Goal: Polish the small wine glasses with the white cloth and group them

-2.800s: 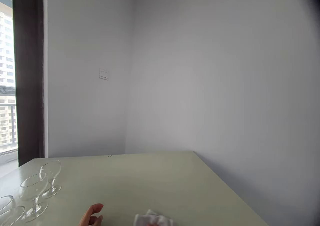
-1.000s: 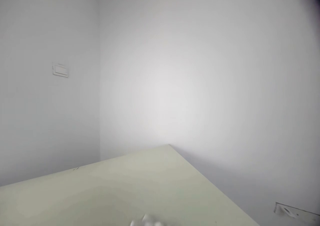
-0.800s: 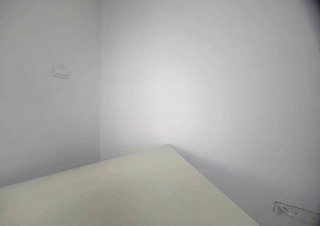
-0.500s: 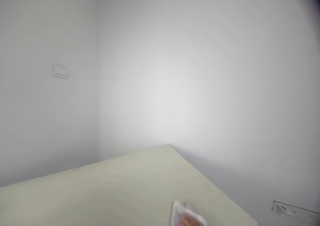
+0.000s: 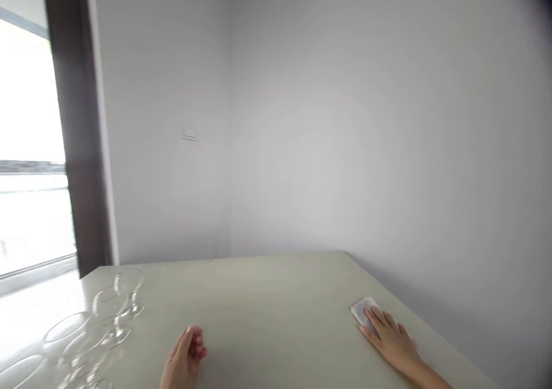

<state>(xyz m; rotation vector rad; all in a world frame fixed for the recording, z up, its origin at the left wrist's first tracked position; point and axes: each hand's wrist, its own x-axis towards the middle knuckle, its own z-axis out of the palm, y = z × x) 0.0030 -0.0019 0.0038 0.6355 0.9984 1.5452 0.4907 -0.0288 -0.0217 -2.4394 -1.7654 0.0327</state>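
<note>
The right hand (image 5: 390,343) lay flat on a white cloth (image 5: 364,307), its fingers stretched forward and a little apart. The cloth showed past those fingertips, on the pale table (image 5: 276,314) near the edge to that hand's right. The left hand (image 5: 183,359) was well apart from it, fingers loosely curled and narrow; whether they held something, I could not tell. Left of that hand stood several clear stemmed glasses (image 5: 116,331), upright, blurred and overlapping. Ahead of the left hand, a light switch (image 5: 190,133) was on the wall (image 5: 164,193).
</note>
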